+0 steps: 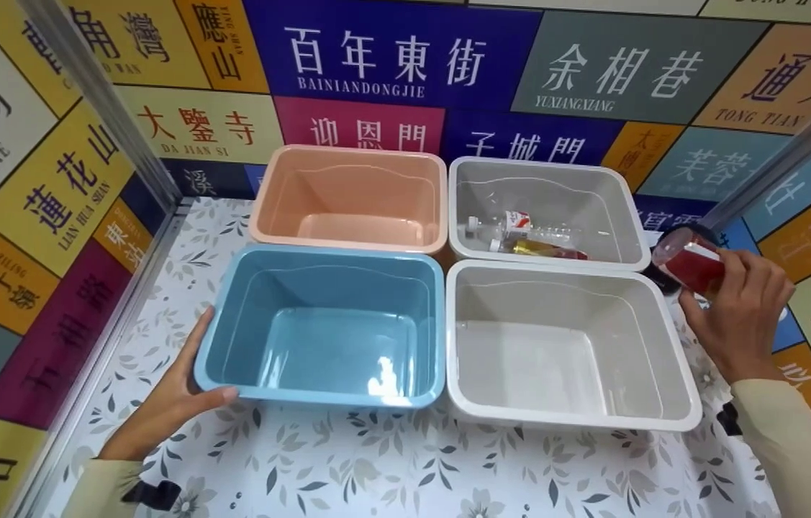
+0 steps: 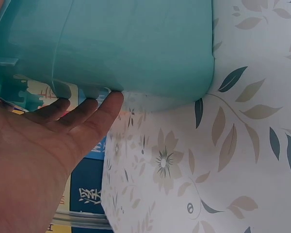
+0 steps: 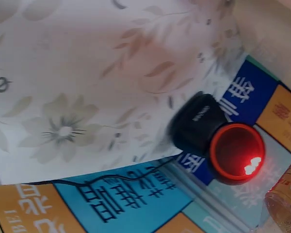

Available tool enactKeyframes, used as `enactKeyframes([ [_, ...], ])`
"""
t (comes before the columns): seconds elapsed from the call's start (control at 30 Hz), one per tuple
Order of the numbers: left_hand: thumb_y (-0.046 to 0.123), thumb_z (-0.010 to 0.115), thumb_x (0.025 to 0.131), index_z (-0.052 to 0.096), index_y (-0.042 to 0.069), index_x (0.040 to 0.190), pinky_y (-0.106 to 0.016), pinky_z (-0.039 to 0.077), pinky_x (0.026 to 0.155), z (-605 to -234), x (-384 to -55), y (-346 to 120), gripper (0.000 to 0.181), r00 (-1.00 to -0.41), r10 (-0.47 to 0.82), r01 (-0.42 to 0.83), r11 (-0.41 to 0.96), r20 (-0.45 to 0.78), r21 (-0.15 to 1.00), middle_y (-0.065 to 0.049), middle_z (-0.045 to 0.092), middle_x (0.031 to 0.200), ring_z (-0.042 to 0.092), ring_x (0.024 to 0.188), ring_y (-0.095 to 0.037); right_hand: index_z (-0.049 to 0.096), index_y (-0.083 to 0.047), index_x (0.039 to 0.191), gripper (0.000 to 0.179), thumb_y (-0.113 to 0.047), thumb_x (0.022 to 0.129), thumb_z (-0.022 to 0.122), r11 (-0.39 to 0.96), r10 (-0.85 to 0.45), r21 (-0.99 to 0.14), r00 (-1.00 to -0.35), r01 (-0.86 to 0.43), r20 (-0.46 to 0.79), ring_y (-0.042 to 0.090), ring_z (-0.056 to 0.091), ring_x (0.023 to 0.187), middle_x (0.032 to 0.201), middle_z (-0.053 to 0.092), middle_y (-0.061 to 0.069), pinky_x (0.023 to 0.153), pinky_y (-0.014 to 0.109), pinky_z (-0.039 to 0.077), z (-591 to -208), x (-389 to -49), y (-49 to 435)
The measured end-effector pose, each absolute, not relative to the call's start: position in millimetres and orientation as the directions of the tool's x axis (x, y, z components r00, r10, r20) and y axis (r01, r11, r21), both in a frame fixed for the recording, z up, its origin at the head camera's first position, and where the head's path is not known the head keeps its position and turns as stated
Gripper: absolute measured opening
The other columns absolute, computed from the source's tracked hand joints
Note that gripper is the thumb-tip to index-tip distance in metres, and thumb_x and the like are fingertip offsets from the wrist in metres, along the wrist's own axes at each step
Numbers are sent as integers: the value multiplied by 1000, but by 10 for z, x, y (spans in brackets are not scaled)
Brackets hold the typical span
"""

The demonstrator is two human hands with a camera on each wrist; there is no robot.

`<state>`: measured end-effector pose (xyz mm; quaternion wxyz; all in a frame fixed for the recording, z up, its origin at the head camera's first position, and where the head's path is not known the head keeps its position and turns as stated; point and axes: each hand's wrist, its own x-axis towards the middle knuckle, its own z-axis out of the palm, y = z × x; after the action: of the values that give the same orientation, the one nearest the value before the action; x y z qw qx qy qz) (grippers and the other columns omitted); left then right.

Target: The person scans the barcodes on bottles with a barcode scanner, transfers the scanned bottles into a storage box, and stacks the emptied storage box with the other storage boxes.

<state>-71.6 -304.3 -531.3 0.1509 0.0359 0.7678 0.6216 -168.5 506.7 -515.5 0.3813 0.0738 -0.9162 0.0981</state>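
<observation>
In the head view my left hand (image 1: 168, 403) rests at the near left corner of a blue plastic bin (image 1: 326, 398), its thumb on the front rim. The left wrist view shows the fairly straight fingers (image 2: 104, 114) against the bin's outer wall. At the right my right hand (image 1: 747, 309) grips a clear plastic bottle with a red label (image 1: 696, 266), tilted. The bottle's end is right by a black scanner (image 3: 199, 121) with a glowing red ring. Only part of the labelled bottle (image 3: 287, 199) shows at the right wrist view's edge.
A peach bin (image 1: 351, 244) and a grey bin (image 1: 549, 164) stand behind; the grey one holds several bottles (image 1: 518, 224). A white bin (image 1: 571, 421) is next to the blue one. Sign-printed panels (image 1: 405, 50) enclose the leaf-patterned tabletop (image 1: 347, 460). A black cable (image 3: 106, 179) runs from the scanner.
</observation>
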Motion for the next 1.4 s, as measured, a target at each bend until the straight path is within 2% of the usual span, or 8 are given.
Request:
enactKeyframes([
  [0.27, 17, 80, 98, -1, 59, 172, -79, 14, 123, -5288, -729, -3058, 117, -952, 241, -130, 244, -190, 961, 0, -15, 184, 4, 165, -49, 44, -2, 160, 73, -29, 99, 74, 972, -82, -99, -707, -212, 702, 52, 40, 138, 153, 46, 33, 111, 68, 34, -4915, -1718, 4920],
  [0.5, 18, 81, 98, -1, 59, 172, -80, 13, 123, -5268, -735, -3066, 118, -954, 235, -124, 261, -187, 957, 0, -15, 184, 5, 165, -49, 48, -3, 160, 75, -23, 96, 80, 967, -72, -126, -709, -223, 701, 51, 41, 137, 152, 47, 31, 106, 68, 34, -4740, -1805, 4812],
  [0.7, 17, 80, 98, -1, 59, 172, -79, 14, 123, -5279, -725, -3069, 118, -954, 237, -120, 257, -183, 959, 0, -14, 184, 6, 165, -49, 49, -1, 158, 75, -25, 95, 81, 965, -117, -92, -714, -247, 690, 52, 42, 133, 149, 48, 32, 102, 69, 34, -4586, -1872, 4704],
  [0.93, 16, 79, 99, -1, 58, 172, -70, 23, 124, -5295, -730, -3071, 116, -953, 247, -112, 249, -175, 962, -2, -10, 185, 12, 163, -45, 48, 1, 158, 79, -14, 91, 87, 963, -142, -93, -770, -253, 622, 51, 43, 130, 150, 48, 34, 100, 67, 36, -4392, -1901, 4487],
  [1.17, 17, 80, 98, -1, 57, 173, -73, 23, 123, -5317, -730, -3059, 117, -956, 247, -101, 239, -161, 966, -4, -11, 185, 12, 162, -46, 52, 1, 156, 80, -11, 86, 91, 950, -116, -192, -847, -247, 519, 48, 44, 129, 149, 51, 31, 97, 67, 37, -4255, -1952, 4206],
  [1.4, 18, 81, 98, 0, 56, 173, -71, 25, 123, -5333, -721, -3055, 117, -956, 247, -97, 240, -158, 966, -4, -9, 185, 15, 161, -44, 54, 2, 156, 80, -13, 86, 91, 938, -167, -190, -858, -291, 486, 47, 44, 131, 149, 52, 30, 99, 66, 37, -4166, -2027, 3998],
])
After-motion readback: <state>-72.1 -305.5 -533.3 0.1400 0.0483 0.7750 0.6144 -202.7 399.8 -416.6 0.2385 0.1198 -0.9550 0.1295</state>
